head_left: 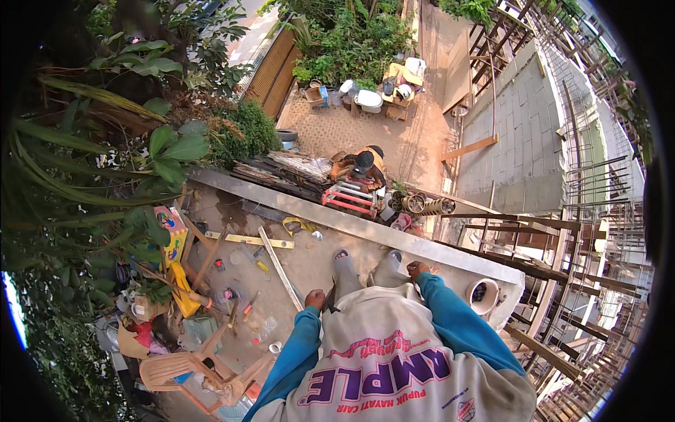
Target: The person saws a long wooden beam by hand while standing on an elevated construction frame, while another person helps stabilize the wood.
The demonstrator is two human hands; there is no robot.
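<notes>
The person stood at the edge of a raised concrete slab [309,264], looking straight down past a grey shirt with blue sleeves, two feet in sandals planted close to the long grey ledge [365,228] that ran along the drop. The left hand [315,299] hung at the hip with the fingers curled shut around a small dark object [330,299], too small to tell its kind; it sat in that hand, just beside the left thigh. The right hand [418,269] was balled loosely near the right knee, and whether it held anything could not be told. One white bucket [482,295] with dark contents stood on the slab to the right, near the right arm. Two long wooden battens [280,267] lay on the slab ahead of the feet, one pale and flat, one angled toward the left hand, with one yellow strap [297,225] coiled by the ledge. One plastic chair [184,369] stood at lower left among scattered tools and bags. Below the ledge, one other person [364,167] in a dark cap crouched on the paved yard beside one red metal frame [349,198], well apart from the hands.
</notes>
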